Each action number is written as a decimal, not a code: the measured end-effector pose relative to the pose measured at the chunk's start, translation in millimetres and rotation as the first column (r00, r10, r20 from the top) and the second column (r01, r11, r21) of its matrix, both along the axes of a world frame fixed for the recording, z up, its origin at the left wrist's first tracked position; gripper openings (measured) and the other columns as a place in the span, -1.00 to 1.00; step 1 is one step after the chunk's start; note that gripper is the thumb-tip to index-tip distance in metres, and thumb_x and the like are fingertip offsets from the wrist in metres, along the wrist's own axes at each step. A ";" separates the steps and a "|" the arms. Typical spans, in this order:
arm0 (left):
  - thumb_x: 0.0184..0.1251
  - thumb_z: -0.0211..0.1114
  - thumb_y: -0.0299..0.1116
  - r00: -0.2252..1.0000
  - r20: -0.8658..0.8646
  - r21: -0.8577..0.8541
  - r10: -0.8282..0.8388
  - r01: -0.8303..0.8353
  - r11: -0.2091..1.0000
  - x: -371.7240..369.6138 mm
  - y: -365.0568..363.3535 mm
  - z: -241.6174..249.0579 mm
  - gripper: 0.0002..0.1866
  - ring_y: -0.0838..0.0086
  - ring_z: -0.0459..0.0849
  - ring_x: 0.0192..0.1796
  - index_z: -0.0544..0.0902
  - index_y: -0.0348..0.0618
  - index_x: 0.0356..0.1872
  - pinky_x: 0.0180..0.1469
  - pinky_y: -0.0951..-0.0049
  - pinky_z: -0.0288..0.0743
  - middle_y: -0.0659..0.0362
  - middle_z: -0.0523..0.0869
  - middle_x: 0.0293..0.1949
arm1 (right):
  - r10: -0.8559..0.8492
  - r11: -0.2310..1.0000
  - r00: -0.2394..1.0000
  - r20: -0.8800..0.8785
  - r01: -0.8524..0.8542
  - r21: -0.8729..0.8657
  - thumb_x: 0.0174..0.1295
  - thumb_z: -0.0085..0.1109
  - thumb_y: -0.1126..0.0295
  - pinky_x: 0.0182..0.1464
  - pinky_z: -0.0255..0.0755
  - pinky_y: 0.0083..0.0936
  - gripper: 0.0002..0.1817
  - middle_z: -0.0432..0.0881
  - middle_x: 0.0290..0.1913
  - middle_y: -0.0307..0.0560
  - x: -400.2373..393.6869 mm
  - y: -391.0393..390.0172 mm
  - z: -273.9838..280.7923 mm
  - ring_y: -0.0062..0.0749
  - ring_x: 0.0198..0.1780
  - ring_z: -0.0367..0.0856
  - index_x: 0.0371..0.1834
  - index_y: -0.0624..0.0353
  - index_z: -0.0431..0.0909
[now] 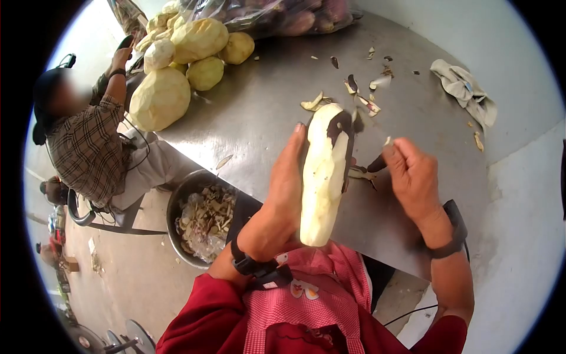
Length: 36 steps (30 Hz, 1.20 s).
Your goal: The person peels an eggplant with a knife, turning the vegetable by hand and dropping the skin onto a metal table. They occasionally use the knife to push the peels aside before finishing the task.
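Note:
My left hand (pixel 286 183) is closed around a large, long sweet potato (pixel 321 183), held upright over the table's near edge. Most of its surface is peeled to pale yellow flesh; dark purple skin stays on the upper right side. To the right of it, my right hand (pixel 413 177) is closed, fingers curled. A small pale tip shows above its thumb and a dark piece lies by its fingertips; what it grips I cannot make out. Peel strips (pixel 361 173) lie between the sweet potato and my right hand.
Peeled sweet potatoes (pixel 159 100) are piled at the table's (pixel 265 100) far left, beside a plastic bag (pixel 283 17) of purple unpeeled ones. Peel scraps (pixel 368 105) and a cloth (pixel 466 91) lie on the metal top. Below left stands a bowl (pixel 171 224) of peelings; a seated person (pixel 88 141) is beyond.

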<state>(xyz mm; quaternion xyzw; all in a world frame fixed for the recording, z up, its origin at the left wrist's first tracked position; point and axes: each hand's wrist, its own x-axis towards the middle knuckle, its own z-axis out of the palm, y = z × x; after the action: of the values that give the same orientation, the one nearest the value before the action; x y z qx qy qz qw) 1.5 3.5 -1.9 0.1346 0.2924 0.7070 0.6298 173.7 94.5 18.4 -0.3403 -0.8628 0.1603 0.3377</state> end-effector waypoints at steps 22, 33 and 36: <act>0.43 -0.06 0.14 0.969 -0.206 -0.056 0.140 -0.154 0.986 8.0 0.2 0.6 -0.46 0.50 0.63 -0.38 0.53 -0.19 -0.04 -0.37 0.49 0.53 0.13 0.65 -0.32 | 0.250 0.964 0.968 -0.003 -0.248 0.093 0.18 0.27 0.22 -0.60 0.33 -0.44 -0.72 0.52 -0.63 -0.16 -5.8 -27.0 11.9 -0.25 -0.63 0.53 -0.48 0.14 0.41; 0.45 -0.07 0.12 0.972 -0.218 0.014 0.091 -0.091 0.996 5.7 -2.0 0.5 -0.47 0.52 0.63 -0.37 0.53 -0.20 -0.04 -0.38 0.53 0.54 0.15 0.65 -0.29 | 0.252 0.960 0.968 0.024 -0.253 0.122 0.18 0.27 0.24 -0.60 0.33 -0.44 -0.70 0.51 -0.64 -0.18 -7.5 -26.3 11.4 -0.26 -0.64 0.52 -0.50 0.13 0.37; 0.46 -0.09 0.10 0.972 -0.215 0.009 0.096 -0.097 0.995 6.2 -2.3 -0.9 -0.49 0.53 0.63 -0.34 0.53 -0.18 -0.03 -0.36 0.53 0.54 0.16 0.65 -0.26 | 0.229 0.962 0.973 0.021 -0.230 0.149 0.20 0.25 0.24 -0.61 0.33 -0.43 -0.72 0.52 -0.63 -0.17 -7.2 -25.4 10.8 -0.24 -0.63 0.53 -0.48 0.13 0.38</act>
<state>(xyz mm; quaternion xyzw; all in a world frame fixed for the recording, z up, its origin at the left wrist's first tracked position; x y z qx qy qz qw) 7.6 1.2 -2.8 0.1954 0.3655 0.7178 0.5595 166.4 69.1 29.1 -0.2119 -0.9066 0.1322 0.3401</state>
